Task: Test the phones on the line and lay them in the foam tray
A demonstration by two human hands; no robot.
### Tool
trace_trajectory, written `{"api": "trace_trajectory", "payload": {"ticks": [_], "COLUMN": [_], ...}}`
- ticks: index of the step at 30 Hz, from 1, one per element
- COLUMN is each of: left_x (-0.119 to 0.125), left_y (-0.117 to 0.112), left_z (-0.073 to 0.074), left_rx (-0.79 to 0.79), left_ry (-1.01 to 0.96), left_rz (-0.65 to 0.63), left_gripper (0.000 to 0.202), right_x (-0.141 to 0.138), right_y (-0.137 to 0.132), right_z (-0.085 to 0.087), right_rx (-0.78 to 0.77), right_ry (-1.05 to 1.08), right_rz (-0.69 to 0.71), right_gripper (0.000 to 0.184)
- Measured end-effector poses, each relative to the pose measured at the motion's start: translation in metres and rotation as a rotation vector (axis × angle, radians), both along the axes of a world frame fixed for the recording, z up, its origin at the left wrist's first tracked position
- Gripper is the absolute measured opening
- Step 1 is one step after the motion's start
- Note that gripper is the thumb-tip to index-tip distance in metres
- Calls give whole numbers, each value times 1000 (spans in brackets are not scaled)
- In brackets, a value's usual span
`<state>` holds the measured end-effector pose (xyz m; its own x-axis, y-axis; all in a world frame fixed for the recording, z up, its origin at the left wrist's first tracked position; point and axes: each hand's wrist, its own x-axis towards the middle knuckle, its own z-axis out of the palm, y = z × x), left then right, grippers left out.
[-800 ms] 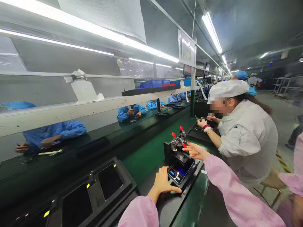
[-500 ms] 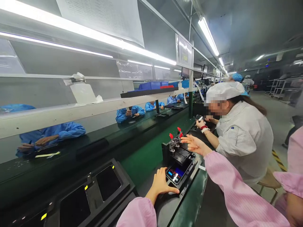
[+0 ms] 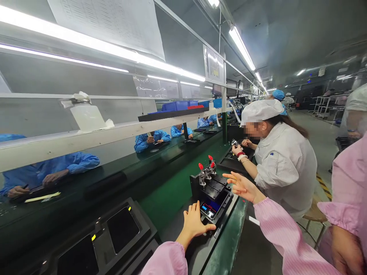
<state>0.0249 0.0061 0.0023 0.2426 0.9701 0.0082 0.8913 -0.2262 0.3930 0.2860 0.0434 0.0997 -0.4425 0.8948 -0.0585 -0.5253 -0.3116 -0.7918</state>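
A black clamping fixture [image 3: 210, 188] with red-tipped toggle clamps [image 3: 207, 172] stands on the bench, its clamp handles upright. In its front part lies a phone [image 3: 212, 208] with a lit screen, partly covered by the black plates. My left hand [image 3: 195, 223] rests against the fixture's near left corner, thumb and fingers spread around the phone's near end. To the right of the clamps, my right hand [image 3: 242, 187] hovers with its fingers apart and holds nothing. Both arms wear pink sleeves.
On the left, a black tray [image 3: 146, 233] carries dark-screened phones [image 3: 123, 229] with yellow tabs. A co-worker in white [image 3: 282, 164] sits close on the right, handling a small item. A shelf [image 3: 126, 131] crosses above the bench. Another person in pink [image 3: 345, 183] stands at the right edge.
The view has turned slightly to the right. My right hand has drawn a little away from the clamps. My left hand stays at the fixture's corner.
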Motion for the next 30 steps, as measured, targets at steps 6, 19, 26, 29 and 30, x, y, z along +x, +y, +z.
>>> {"api": "trace_trajectory", "payload": {"ticks": [6,19,26,29,30], "left_x": [20,10,7,7,7], "left_y": [10,9,6,6,6], "left_z": [-6,-10,-9,-8,-8], "left_rx": [-8,17,32,39,42], "left_ry": [-8,-32,-41,-39,-38], "left_rz": [57,12,-12,-18,-19], "left_gripper": [128,122,118,117,117], "right_x": [18,-16,-43,-42,-40], "right_y": [-6,52,110,119,121], "right_z": [-12,16,43,45,46], "right_rx": [16,36,-17,-25,-24], "right_ry": [3,-93,-250,-301,-315], "right_rz": [-35,-89,-144,-126,-120], "right_gripper": [30,31,29,30,30]}}
